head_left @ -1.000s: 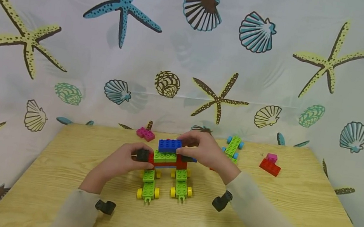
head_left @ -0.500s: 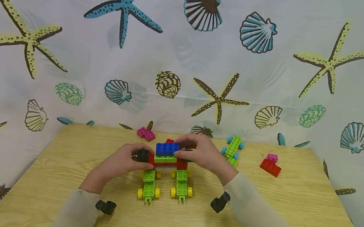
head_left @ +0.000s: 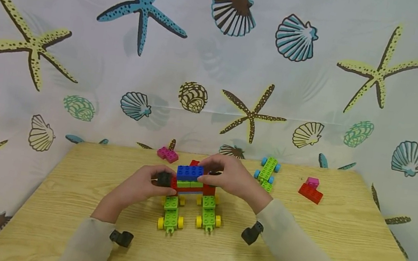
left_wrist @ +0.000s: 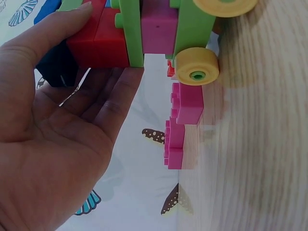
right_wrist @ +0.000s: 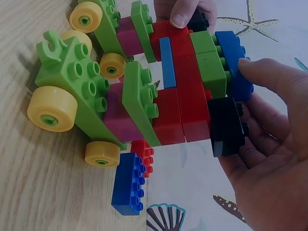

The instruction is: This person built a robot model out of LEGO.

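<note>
Two hands steady a multicoloured plastic brick vehicle (head_left: 189, 191) mid-surface: left hand (head_left: 139, 187) in a pinching grip on its black end brick, right hand (head_left: 228, 177) pinching the blue top brick (head_left: 189, 172). Uneven pressing could, I judge, pop the green wheeled bases loose.

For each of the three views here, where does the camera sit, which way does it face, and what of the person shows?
Head: looks forward and down at the table; both hands, left hand and right hand, grip the brick model.
Left wrist: low beside the left palm, facing the model's red bricks and a yellow wheel.
Right wrist: beside the right hand, facing the model's side.
Shared: all three show the model.
</note>
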{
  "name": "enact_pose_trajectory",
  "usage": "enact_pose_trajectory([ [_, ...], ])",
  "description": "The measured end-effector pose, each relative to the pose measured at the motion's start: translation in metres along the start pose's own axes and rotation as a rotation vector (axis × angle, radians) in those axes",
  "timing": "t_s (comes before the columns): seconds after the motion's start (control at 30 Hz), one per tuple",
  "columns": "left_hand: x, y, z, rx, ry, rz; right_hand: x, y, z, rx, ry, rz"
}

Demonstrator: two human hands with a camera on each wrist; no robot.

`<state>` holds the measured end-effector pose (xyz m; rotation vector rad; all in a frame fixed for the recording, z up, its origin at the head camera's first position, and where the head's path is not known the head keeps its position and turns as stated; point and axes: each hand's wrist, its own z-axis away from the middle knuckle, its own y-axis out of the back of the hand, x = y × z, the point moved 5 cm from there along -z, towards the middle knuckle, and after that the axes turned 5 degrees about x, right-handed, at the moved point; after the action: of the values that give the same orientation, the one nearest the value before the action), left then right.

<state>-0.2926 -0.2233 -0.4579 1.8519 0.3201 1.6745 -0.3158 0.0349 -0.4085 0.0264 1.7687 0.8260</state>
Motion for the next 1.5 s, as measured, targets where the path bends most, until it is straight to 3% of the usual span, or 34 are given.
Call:
enact_pose_trajectory([
  [0.53, 0.001, 0.0, 0.0, -0.008, -0.011, -0.003, -0.005, 0.0, 0.0, -0.034, 0.017, 0.07],
  [0.87, 0.0, -0.001, 0.0, -0.011, -0.008, 0.0, -0.011, -0.01, -0.003, -0.028, 0.083, 0.049],
  [1.17, 0.0, 0.001, 0.0, -0.006, -0.012, 0.008, -0.017, -0.011, -0.008, -0.019, 0.075, 0.105],
  [1.5, 0.0, -0.001, -0.001, -0.015, -0.014, 0.012, -0.015, -0.011, -0.005, -0.021, 0.049, 0.092],
])
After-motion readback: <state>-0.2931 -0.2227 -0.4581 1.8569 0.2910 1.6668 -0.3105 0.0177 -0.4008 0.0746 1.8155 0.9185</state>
